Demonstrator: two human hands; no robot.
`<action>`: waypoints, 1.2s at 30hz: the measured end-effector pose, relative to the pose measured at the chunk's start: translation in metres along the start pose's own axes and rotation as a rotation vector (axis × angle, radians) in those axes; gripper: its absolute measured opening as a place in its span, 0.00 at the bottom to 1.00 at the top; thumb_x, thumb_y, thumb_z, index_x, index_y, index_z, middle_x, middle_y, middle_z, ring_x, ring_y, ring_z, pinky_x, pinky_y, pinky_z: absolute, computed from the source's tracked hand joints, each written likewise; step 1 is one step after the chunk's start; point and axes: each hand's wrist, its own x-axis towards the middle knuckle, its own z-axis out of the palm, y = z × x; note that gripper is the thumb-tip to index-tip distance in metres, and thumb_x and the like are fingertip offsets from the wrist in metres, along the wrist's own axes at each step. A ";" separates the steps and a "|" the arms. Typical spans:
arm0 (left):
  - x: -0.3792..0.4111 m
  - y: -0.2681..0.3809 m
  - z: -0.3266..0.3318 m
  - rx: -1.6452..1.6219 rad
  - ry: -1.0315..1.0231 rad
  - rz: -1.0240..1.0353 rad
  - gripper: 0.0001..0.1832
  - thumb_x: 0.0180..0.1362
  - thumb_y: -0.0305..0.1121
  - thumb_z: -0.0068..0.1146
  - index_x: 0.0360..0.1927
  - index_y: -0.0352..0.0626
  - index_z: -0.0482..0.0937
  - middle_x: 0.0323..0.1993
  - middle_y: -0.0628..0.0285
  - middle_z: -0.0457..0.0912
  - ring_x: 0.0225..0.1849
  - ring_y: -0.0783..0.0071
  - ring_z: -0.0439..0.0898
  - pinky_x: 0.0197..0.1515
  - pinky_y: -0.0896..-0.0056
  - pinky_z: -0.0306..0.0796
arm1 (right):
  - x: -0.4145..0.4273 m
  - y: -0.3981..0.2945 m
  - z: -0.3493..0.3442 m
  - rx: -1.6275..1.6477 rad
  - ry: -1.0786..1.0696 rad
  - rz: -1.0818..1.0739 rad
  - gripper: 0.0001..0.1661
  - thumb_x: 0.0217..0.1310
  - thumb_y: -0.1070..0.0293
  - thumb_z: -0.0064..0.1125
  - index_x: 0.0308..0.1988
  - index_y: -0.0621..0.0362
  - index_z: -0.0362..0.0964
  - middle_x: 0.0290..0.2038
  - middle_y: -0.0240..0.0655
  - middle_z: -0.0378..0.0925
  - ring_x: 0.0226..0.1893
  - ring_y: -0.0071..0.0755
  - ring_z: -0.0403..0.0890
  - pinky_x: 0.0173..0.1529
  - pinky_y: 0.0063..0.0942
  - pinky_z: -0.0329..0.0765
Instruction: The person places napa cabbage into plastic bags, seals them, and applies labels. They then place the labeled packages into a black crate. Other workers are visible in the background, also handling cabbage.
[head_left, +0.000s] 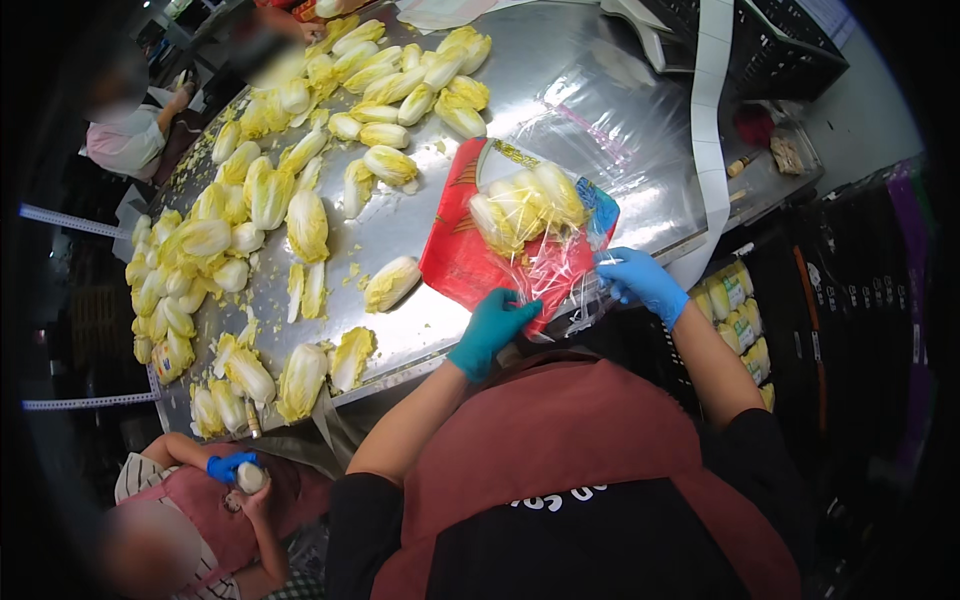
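My left hand (495, 330), in a green glove, pinches the near edge of a clear plastic bag. In a blue glove, my right hand (641, 281) grips the clear film at the bag's right corner. Several small napa cabbages (529, 202) lie side by side inside this bag, seen through the film. Red printed plastic (454, 251) lies around and under them; I cannot tell whether it is part of the same bag. Left of it a loose cabbage (394, 285) rests on the metal table (394, 232).
Piled cabbages (202, 240) and loose leaves cover the table's left side. A label strip (709, 135) hangs at the right, beside a black crate (787, 56). Packed cabbages (739, 322) stand below the right edge. A co-worker (232, 487) at lower left holds a cabbage; others work across the table.
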 end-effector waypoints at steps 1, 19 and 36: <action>0.001 0.003 0.002 -0.002 -0.037 -0.018 0.18 0.54 0.42 0.60 0.39 0.37 0.73 0.27 0.63 0.79 0.28 0.78 0.77 0.33 0.79 0.71 | 0.001 0.002 -0.002 -0.014 -0.004 -0.012 0.18 0.54 0.62 0.59 0.41 0.62 0.70 0.25 0.32 0.75 0.17 0.20 0.72 0.18 0.17 0.68; 0.037 -0.011 -0.018 -0.293 -0.109 -0.108 0.32 0.54 0.61 0.49 0.40 0.36 0.73 0.32 0.56 0.79 0.28 0.68 0.78 0.31 0.70 0.74 | -0.104 -0.005 0.043 -0.597 0.469 -0.590 0.19 0.49 0.57 0.63 0.38 0.57 0.71 0.30 0.31 0.74 0.32 0.28 0.75 0.37 0.27 0.72; 0.084 0.008 -0.040 -0.462 0.113 0.194 0.19 0.57 0.43 0.55 0.41 0.38 0.69 0.33 0.57 0.77 0.27 0.69 0.78 0.29 0.71 0.74 | -0.082 0.027 0.097 -1.133 0.134 -1.308 0.09 0.50 0.68 0.56 0.36 0.52 0.72 0.22 0.30 0.67 0.24 0.32 0.70 0.30 0.30 0.66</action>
